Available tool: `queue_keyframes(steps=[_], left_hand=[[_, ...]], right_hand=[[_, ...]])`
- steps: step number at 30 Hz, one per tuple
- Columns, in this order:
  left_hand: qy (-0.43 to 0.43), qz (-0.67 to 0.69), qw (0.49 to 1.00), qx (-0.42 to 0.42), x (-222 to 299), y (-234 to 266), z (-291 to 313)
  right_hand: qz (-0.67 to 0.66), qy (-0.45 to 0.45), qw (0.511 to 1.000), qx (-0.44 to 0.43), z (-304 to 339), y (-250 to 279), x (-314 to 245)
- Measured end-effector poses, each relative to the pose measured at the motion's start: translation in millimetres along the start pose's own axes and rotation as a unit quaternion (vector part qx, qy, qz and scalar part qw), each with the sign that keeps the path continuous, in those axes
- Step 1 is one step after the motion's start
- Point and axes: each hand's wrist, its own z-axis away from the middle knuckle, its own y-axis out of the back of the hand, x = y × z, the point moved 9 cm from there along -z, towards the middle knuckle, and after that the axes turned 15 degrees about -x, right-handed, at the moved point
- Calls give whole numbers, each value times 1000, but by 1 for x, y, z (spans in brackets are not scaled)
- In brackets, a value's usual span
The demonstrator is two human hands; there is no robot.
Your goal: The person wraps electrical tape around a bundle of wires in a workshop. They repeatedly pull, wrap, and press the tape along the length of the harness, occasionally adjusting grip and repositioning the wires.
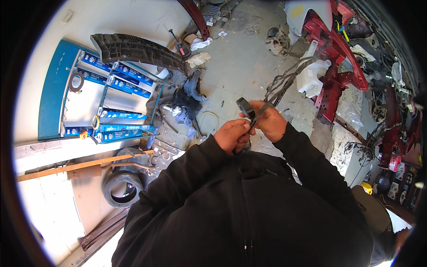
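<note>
A dark wiring harness (287, 80) runs from the red car body down to my hands in front of my chest. My left hand (232, 135) is closed, pinching the end of the harness between thumb and fingers. Close beside it, my right hand (270, 123) curls around a roll of black tape (244, 107), whose rim stands up by the fingertips. The harness passes against the right hand's fingers. Exactly where the tape meets the wires is hidden by my fingers.
On the right stands a stripped red car body (330, 98) with a white plastic tank (311, 76). A blue rack (53, 95) with boxes is at the left wall, below a black bumper piece (138, 49). A tire (121, 188) leans lower left; another person's cap (371, 209) shows lower right.
</note>
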Motion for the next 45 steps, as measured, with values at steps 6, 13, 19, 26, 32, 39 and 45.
queue_keyframes(steps=[6, 13, 19, 26, 32, 39, 45], left_hand=[[0, -44, 997, 58, 2, 13, 2], [-114, -412, 899, 98, 37, 3, 4], [-82, -556, 816, 135, 48, -7, 7], [-90, -713, 677, 158, 49, -18, 6], [-74, -758, 624, 174, 49, -23, 3], [-89, -691, 692, 190, 51, -14, 6], [-137, -453, 865, 166, 33, 13, 2]], right_hand=[[-68, 54, 995, 54, -4, 8, 7], [202, -68, 963, 165, 52, 7, -44], [446, -95, 880, 134, 46, -18, -55], [70, -260, 943, 193, 64, -5, 14], [23, -249, 937, 245, 53, -9, 17], [39, -225, 939, 257, 56, -20, 8], [-43, -219, 946, 236, 57, -22, 32]])
